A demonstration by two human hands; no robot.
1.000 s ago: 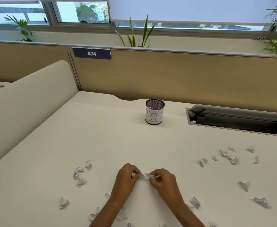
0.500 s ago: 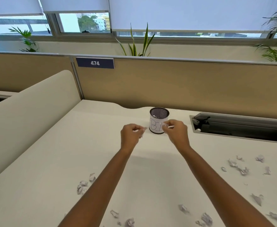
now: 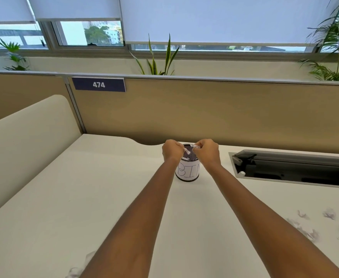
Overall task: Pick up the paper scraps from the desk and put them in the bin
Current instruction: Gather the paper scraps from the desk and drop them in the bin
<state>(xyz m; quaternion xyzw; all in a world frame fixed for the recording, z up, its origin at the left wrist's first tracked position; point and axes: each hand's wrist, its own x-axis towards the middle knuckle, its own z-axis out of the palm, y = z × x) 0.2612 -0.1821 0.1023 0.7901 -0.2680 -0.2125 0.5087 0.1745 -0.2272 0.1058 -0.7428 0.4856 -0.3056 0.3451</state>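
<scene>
The bin is a small black mesh cup with a white label reading BIN, standing at the back of the white desk. Both my arms reach out over it. My left hand pinches a white paper scrap right above the bin's mouth. From the other side, my right hand pinches another scrap over the rim. White paper shows inside the bin. Several crumpled scraps lie on the desk at the right, and one blurred scrap lies at the bottom left.
A tan partition with a 474 sign stands right behind the bin. An open cable tray is sunk into the desk to the right. A cream side divider runs along the left edge. Plants stand by the windows.
Both hands picked scraps off the near desk, carried them forward and now hold them over the bin's mouth. The view has lifted and moved closer to the bin.
</scene>
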